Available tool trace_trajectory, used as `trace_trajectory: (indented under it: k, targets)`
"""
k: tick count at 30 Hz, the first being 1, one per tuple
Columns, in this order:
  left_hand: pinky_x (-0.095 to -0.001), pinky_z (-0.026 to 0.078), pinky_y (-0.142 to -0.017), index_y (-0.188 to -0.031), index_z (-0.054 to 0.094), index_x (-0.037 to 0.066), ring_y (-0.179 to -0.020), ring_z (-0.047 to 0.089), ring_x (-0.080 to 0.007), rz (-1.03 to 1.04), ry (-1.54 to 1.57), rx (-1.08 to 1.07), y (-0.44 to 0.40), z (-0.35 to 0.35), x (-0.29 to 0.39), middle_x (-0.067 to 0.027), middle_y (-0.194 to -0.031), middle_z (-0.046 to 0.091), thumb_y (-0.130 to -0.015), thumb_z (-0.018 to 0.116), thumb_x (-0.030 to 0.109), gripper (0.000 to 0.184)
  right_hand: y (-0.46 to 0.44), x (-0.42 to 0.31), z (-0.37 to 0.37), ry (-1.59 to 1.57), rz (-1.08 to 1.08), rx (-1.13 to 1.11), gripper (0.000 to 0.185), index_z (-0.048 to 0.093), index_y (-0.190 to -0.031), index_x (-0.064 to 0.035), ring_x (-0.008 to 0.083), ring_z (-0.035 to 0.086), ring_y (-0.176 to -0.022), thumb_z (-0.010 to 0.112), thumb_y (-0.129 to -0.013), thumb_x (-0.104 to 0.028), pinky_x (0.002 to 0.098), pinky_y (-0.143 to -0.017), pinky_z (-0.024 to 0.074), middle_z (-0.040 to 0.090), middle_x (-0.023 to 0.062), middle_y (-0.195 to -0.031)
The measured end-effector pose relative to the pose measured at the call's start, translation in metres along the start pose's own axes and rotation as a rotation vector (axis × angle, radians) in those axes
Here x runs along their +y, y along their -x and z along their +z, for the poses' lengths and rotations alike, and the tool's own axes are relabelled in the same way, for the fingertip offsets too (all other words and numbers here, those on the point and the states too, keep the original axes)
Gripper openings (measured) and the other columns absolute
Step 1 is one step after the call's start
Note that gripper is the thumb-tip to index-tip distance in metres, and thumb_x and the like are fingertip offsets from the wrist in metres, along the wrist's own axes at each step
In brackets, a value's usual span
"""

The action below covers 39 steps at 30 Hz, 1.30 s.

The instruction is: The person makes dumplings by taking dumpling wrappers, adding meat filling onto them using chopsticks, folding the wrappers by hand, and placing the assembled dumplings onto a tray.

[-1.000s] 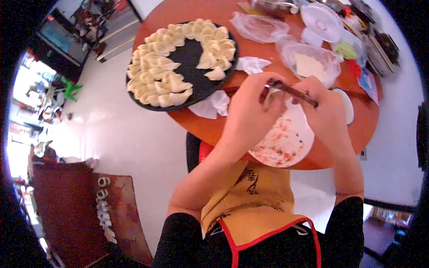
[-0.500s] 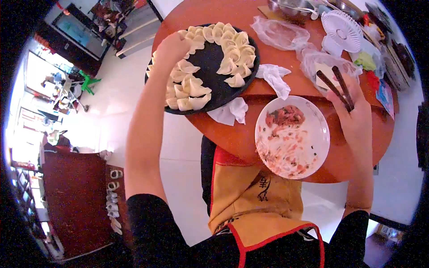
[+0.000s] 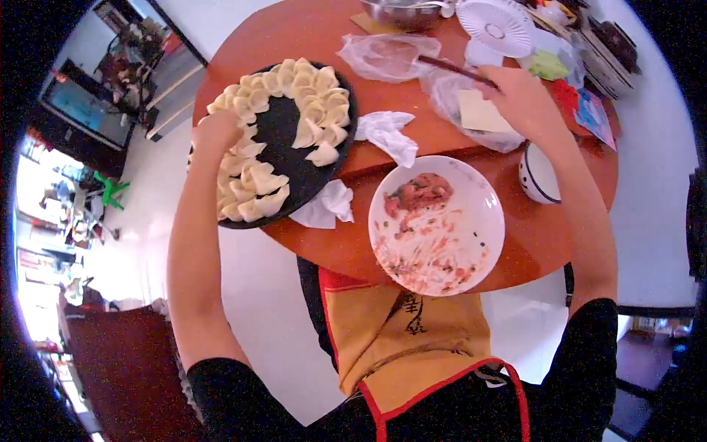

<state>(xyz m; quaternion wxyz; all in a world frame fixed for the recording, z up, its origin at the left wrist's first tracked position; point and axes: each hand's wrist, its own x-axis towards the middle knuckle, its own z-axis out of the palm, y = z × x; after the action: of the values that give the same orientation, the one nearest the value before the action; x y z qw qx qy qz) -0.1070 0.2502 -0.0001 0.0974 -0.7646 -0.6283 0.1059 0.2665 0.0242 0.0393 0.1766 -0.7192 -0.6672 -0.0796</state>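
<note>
My left hand (image 3: 219,132) is over the left side of a round black tray (image 3: 283,140), its fingers curled down among the folded wontons (image 3: 250,180). Whatever may be in those fingers is hidden. The wontons form a ring around the tray's bare middle. A pair of dark chopsticks (image 3: 455,68) is gripped in my right hand (image 3: 515,99), pointing left. Below that hand, a stack of pale wrappers (image 3: 482,112) lies on a plastic bag. A white bowl (image 3: 482,250) in front of me holds a lump of pink minced filling (image 3: 421,193), with smears around it.
Crumpled white tissues (image 3: 387,134) lie between tray and bowl. A spotted white cup (image 3: 537,175) stands beside my right forearm. Farther back are a clear plastic bag (image 3: 387,55), a metal bowl (image 3: 401,13) and a white fluted plastic basket (image 3: 495,28). The wooden table (image 3: 331,250) has a curved edge.
The view has shifted, so the table sits farther left. My right hand has moved over the wrappers, and its chopsticks have swung to point left. The spotted cup shows now. My left hand stays at the tray.
</note>
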Motion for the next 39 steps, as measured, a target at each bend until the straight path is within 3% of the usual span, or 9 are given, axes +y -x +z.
trace_trajectory:
  k: [8, 14, 19, 22, 27, 30, 35, 37, 39]
  targets:
    - [-0.0344, 0.045, -0.075, -0.096, 0.061, 0.006, -0.083, 0.059, -0.0245, 0.296, 0.673, 0.448, 0.112, -0.049, 0.034, -0.0109, -0.090, 0.062, -0.078, 0.057, 0.021, 0.024, 0.006, 0.014, 0.028, 0.213, -0.144, -0.249, 0.027, 0.058, -0.089, -0.0057, 0.0292, 0.055, -0.084, 0.062, -0.073, -0.026, 0.0394, -0.074, 0.0430, 0.059, 0.0123, -0.086]
    - [-0.0305, 0.044, -0.075, -0.095, 0.060, 0.003, -0.083, 0.058, -0.0220, 0.512, 1.059, 0.424, 0.178, -0.045, 0.071, -0.0094, -0.089, 0.061, -0.079, 0.057, 0.007, 0.017, 0.004, 0.044, 0.048, 0.096, -0.147, -0.262, 0.027, 0.058, -0.084, -0.0035, 0.0272, 0.057, -0.081, 0.061, -0.074, -0.028, 0.0377, -0.072, 0.0433, 0.060, 0.0134, -0.082]
    - [-0.0306, 0.044, -0.076, -0.092, 0.059, 0.002, -0.085, 0.057, -0.0222, 0.572, 1.134, 0.410, 0.196, -0.046, 0.091, -0.0098, -0.089, 0.060, -0.078, 0.057, 0.006, 0.014, -0.009, 0.055, 0.031, -0.122, -0.078, -0.420, 0.031, 0.060, -0.081, -0.0025, 0.0262, 0.058, -0.061, 0.055, -0.077, -0.033, 0.0378, -0.059, 0.0452, 0.058, 0.0133, -0.064]
    - [-0.0292, 0.044, -0.074, -0.091, 0.059, 0.001, -0.081, 0.056, -0.0208, 0.659, 1.232, 0.334, 0.198, -0.046, 0.102, -0.0100, -0.087, 0.059, -0.079, 0.057, 0.006, 0.014, -0.012, 0.062, 0.033, -0.220, -0.040, -0.425, 0.025, 0.058, -0.078, 0.0009, 0.0136, 0.051, -0.049, 0.059, -0.077, -0.024, 0.0290, -0.048, 0.0415, 0.055, 0.0074, -0.062]
    - [-0.0272, 0.044, -0.071, -0.093, 0.059, 0.000, -0.077, 0.056, -0.0170, 0.681, 1.341, 0.245, 0.197, -0.045, 0.122, -0.0093, -0.087, 0.059, -0.080, 0.055, 0.005, 0.014, -0.019, 0.067, 0.031, -0.257, -0.011, -0.439, 0.032, 0.060, -0.075, -0.0030, 0.0182, 0.055, -0.051, 0.056, -0.077, -0.035, 0.0337, -0.052, 0.0448, 0.057, 0.0087, -0.059]
    - [-0.0247, 0.044, -0.068, -0.096, 0.058, -0.001, -0.076, 0.055, -0.0116, 0.630, 1.532, -0.013, 0.191, -0.043, 0.137, -0.0077, -0.090, 0.059, -0.084, 0.053, 0.009, 0.017, -0.025, 0.073, 0.027, -0.264, -0.024, -0.401, 0.033, 0.060, -0.076, -0.0027, 0.0179, 0.055, -0.050, 0.056, -0.077, -0.036, 0.0333, -0.051, 0.0447, 0.057, 0.0085, -0.060]
    - [-0.0244, 0.047, -0.061, -0.104, 0.055, -0.002, -0.071, 0.058, -0.0116, 0.736, 1.495, -0.016, 0.160, -0.041, 0.188, -0.0099, -0.085, 0.061, -0.084, 0.052, 0.012, 0.024, -0.025, 0.065, 0.023, -0.262, -0.097, -0.458, 0.033, 0.060, -0.077, -0.0039, 0.0171, 0.057, -0.051, 0.056, -0.077, -0.036, 0.0339, -0.051, 0.0448, 0.058, 0.0094, -0.062]
    - [-0.0276, 0.049, -0.064, -0.112, 0.050, -0.001, -0.077, 0.060, -0.0145, 0.621, 1.719, -0.343, 0.146, -0.042, 0.215, -0.0082, -0.082, 0.062, -0.084, 0.055, 0.020, 0.035, -0.023, 0.059, 0.023, -0.209, -0.051, -0.451, 0.032, 0.060, -0.080, -0.0036, 0.0173, 0.057, -0.050, 0.056, -0.078, -0.035, 0.0341, -0.052, 0.0454, 0.059, 0.0095, -0.062]
    - [-0.0281, 0.049, -0.058, -0.116, 0.044, -0.002, -0.076, 0.060, -0.0150, 0.583, 1.641, -0.367, 0.125, -0.043, 0.240, -0.0108, -0.083, 0.061, -0.081, 0.056, 0.018, 0.042, -0.025, 0.058, 0.025, -0.218, -0.045, -0.470, 0.028, 0.059, -0.077, -0.0034, 0.0137, 0.054, -0.048, 0.055, -0.079, -0.031, 0.0301, -0.049, 0.0420, 0.056, 0.0069, -0.058]
